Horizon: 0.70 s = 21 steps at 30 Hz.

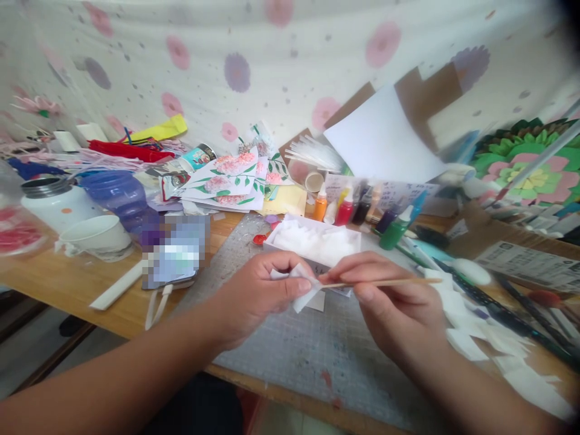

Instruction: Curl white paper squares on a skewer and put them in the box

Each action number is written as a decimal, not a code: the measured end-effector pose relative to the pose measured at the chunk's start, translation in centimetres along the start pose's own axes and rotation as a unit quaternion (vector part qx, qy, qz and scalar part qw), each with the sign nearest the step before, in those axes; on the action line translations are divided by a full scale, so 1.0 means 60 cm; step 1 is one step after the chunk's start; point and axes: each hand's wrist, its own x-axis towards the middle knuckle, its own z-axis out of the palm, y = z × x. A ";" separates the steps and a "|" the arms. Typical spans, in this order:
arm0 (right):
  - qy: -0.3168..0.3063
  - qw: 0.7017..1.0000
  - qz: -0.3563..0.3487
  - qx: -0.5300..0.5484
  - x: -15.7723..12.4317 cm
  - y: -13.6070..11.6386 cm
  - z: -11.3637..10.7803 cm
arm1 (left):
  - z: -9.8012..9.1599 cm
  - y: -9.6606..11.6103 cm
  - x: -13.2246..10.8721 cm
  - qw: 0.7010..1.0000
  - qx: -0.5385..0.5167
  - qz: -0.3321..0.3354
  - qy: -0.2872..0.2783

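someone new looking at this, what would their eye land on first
Probably the two hands in the middle, above the grey mat: the left hand pinches a small white sheet and the right hand holds a thin stick. Next, perhaps, the bright orange bottle, red bottle and green bottle just beyond them, and the big layered flower at the far right.

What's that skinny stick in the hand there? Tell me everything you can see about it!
The stick is thin, straight and light brown, and looks like wood or bamboo. The right hand holds it nearly level between thumb and fingers, above the grey mat. One end points right; the other reaches toward the thin white sheet pinched in the left hand. Whether it touches that sheet is hard to tell.
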 end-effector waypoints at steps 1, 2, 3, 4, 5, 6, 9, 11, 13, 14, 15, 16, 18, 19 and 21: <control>0.002 1.000 0.002 0.009 -0.001 0.000 0.000 | 0.000 0.001 -0.001 1.000 0.013 0.002 -0.005; 0.005 1.000 0.004 0.016 -0.002 0.001 0.000 | 0.000 0.002 -0.002 1.000 0.024 0.004 -0.009; 0.007 1.000 0.003 0.019 -0.003 0.001 0.000 | 0.000 0.003 -0.003 0.999 0.033 0.008 -0.012; 0.010 1.000 0.001 0.020 -0.003 0.001 0.000 | 0.001 0.004 -0.003 0.999 0.042 0.014 -0.013; 0.010 1.000 -0.001 0.019 -0.003 0.001 0.001 | 0.001 0.006 -0.004 0.998 0.050 0.020 -0.013; 0.008 1.000 -0.002 0.016 -0.002 0.001 0.001 | 0.001 0.007 -0.004 0.998 0.056 0.023 -0.013; -0.003 1.000 0.002 0.007 0.000 -0.004 0.002 | 0.002 0.009 -0.003 0.997 0.063 0.030 -0.019; -0.008 1.000 0.005 -0.002 0.003 -0.009 0.002 | 0.002 0.008 -0.003 0.998 0.058 0.031 -0.026; -0.012 1.000 0.005 -0.011 0.005 -0.013 0.002 | 0.001 0.008 -0.003 0.998 0.055 0.027 -0.028; -0.016 1.000 0.004 -0.016 0.005 -0.015 0.002 | 0.001 0.008 -0.003 0.998 0.055 0.022 -0.028; -0.019 1.000 0.004 -0.020 0.006 -0.016 0.002 | 0.001 0.009 -0.004 0.998 0.056 0.015 -0.028; -0.022 0.999 0.005 -0.023 0.006 -0.017 0.002 | 0.001 0.009 -0.004 0.998 0.058 0.008 -0.029; -0.025 0.999 0.010 -0.022 0.006 -0.017 0.002 | 0.001 0.010 -0.005 0.997 0.066 -0.003 -0.030; -0.024 0.999 0.012 -0.021 0.006 -0.016 0.002 | 0.001 0.010 -0.006 0.997 0.069 -0.006 -0.029; -0.024 0.999 0.013 -0.018 0.005 -0.015 0.002 | 0.000 0.010 -0.006 0.997 0.070 -0.010 -0.029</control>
